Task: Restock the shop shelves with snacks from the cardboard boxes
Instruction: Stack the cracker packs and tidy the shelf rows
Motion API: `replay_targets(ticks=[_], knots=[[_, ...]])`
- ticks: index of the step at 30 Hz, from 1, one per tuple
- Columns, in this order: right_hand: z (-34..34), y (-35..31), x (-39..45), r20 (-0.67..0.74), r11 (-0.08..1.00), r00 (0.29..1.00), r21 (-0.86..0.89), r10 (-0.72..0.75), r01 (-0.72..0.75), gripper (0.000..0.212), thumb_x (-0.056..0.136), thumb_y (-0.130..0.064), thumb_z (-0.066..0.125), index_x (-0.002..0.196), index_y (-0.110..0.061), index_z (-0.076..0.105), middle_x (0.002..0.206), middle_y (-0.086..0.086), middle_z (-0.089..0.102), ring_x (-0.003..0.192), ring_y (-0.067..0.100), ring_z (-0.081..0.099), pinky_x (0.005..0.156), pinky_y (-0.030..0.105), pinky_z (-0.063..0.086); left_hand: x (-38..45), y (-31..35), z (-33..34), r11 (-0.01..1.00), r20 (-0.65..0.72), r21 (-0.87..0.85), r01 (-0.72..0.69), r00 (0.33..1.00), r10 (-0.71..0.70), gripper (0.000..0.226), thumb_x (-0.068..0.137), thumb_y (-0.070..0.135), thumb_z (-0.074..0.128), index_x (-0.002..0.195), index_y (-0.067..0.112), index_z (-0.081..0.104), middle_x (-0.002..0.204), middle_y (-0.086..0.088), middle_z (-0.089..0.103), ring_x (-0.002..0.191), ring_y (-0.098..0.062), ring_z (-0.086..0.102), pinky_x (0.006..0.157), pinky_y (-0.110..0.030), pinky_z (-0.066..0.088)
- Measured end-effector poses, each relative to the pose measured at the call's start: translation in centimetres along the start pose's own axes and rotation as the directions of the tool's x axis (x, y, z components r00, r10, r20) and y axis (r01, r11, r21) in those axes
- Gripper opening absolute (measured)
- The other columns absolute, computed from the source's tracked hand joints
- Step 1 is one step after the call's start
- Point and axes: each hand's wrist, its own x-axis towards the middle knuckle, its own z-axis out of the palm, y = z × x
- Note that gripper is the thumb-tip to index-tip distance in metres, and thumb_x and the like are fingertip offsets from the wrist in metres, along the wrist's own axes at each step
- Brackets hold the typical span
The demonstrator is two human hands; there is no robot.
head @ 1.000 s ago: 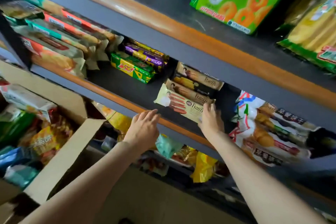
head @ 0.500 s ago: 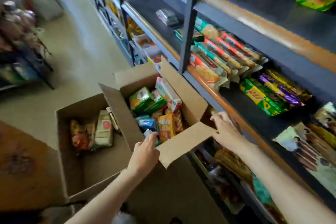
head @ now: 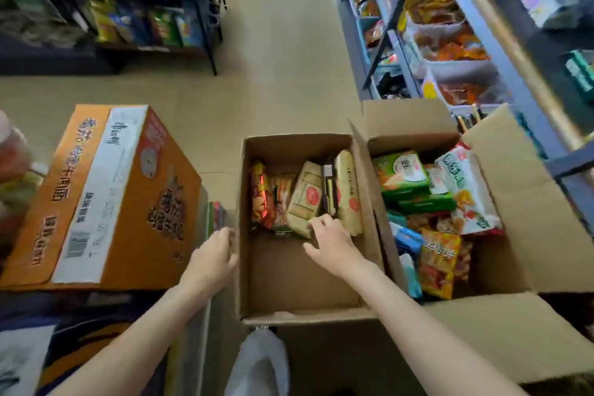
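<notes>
Both hands moved from shelf to cardboard box point(head: 308, 280): right hand point(head: 332, 246) fingers touch upright tan packet point(head: 304, 202), uncurled; left hand point(head: 213, 255) loosely open at the wall.

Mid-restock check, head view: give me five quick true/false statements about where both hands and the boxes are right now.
1. The right hand reaches into the middle cardboard box. True.
2. The left hand holds a snack packet. False: it rests at that box's left wall, holding nothing.
3. The orange carton is open. False: it is taped shut.
4. The right box holds more snacks than the middle one. True.
5. The beige packets lie on the floor. False: they stand inside the middle box.
</notes>
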Motion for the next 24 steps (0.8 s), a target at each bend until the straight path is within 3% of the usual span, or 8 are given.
replay_targets(ticks=[3,8,10,13,16,20,22,24], knots=[[4.2,-2.1,6.1,0.112,0.985,0.988,0.12,0.108,-0.121,0.065,0.092,-0.035,0.053,0.145,-0.012,0.023,0.145,0.015,0.031,0.132,0.033,0.031,0.108,0.047,0.031,3.4,-2.4,-1.3,0.999,0.011,-0.051,0.001,1.0,0.0,0.037,0.094,0.016,0.047,0.131,0.015,0.042,0.127,-0.003,0.052,0.112,-0.016,0.053,0.092,-0.029,0.046],[9.4,-4.0,15.3,0.04,0.871,0.962,0.415,0.272,-0.263,0.087,0.083,-0.033,0.069,0.148,-0.012,0.015,0.144,0.017,0.031,0.133,0.035,0.032,0.11,0.045,0.03,6.8,-6.7,-2.0,0.992,0.065,-0.121,0.03,0.998,-0.022,0.041,0.095,0.018,0.049,0.134,0.02,0.038,0.128,0.002,0.052,0.109,-0.009,0.052,0.087,-0.022,0.046],[11.2,-4.9,18.6,0.03,0.855,0.948,0.425,0.317,-0.299,0.088,0.082,-0.033,0.07,0.147,-0.009,0.015,0.148,0.018,0.027,0.136,0.034,0.029,0.111,0.045,0.028,7.8,-8.4,-1.9,0.987,0.042,-0.151,0.049,0.998,-0.043,0.04,0.094,0.017,0.049,0.132,0.021,0.039,0.127,0.004,0.052,0.109,-0.007,0.051,0.085,-0.018,0.042],[12.3,-5.9,21.6,0.017,0.896,0.932,0.27,0.361,-0.352,0.087,0.085,-0.028,0.067,0.147,-0.008,0.011,0.152,0.017,0.019,0.14,0.034,0.022,0.11,0.044,0.025,8.7,-9.8,-1.9,0.984,0.043,-0.154,0.09,0.996,-0.084,0.039,0.094,0.016,0.049,0.131,0.022,0.039,0.13,0.003,0.051,0.116,-0.012,0.052,0.09,-0.022,0.045],[9.8,-5.4,22.2,-0.008,0.898,0.932,0.271,0.363,-0.347,0.075,0.082,-0.025,0.069,0.14,-0.007,0.025,0.145,0.017,0.032,0.13,0.035,0.039,0.104,0.043,0.035,9.2,-9.7,-2.5,0.994,0.051,-0.105,0.042,0.998,-0.037,0.041,0.094,0.015,0.048,0.133,0.02,0.038,0.131,0.002,0.05,0.116,-0.012,0.051,0.091,-0.022,0.044],[1.2,-3.9,19.4,0.053,0.848,0.94,0.418,0.337,-0.327,0.045,0.08,-0.03,0.069,0.115,-0.008,0.054,0.115,0.014,0.06,0.105,0.03,0.057,0.087,0.036,0.048,10.6,-6.5,-4.1,0.991,-0.038,-0.09,-0.094,0.995,0.091,0.048,0.092,0.014,0.051,0.137,0.016,0.035,0.135,-0.002,0.047,0.119,-0.014,0.05,0.099,-0.028,0.043],[-4.0,-3.0,16.0,0.123,0.803,0.95,0.51,0.287,-0.309,0.033,0.079,-0.027,0.07,0.107,-0.012,0.059,0.108,0.011,0.064,0.097,0.025,0.062,0.084,0.036,0.053,11.2,-3.2,-5.0,0.976,-0.091,-0.071,-0.206,0.976,0.199,0.058,0.088,0.017,0.057,0.14,0.015,0.031,0.139,-0.004,0.041,0.123,-0.018,0.045,0.103,-0.032,0.04],[-9.1,-2.1,11.6,0.133,0.81,0.971,0.534,0.2,-0.24,0.031,0.079,-0.019,0.071,0.108,-0.015,0.06,0.103,0.008,0.066,0.086,0.019,0.064,0.071,0.027,0.056,11.5,0.8,-6.1,0.926,-0.146,0.015,-0.376,0.916,0.374,0.072,0.083,0.022,0.065,0.143,0.015,0.027,0.143,-0.005,0.035,0.126,-0.024,0.037,0.107,-0.036,0.033]])
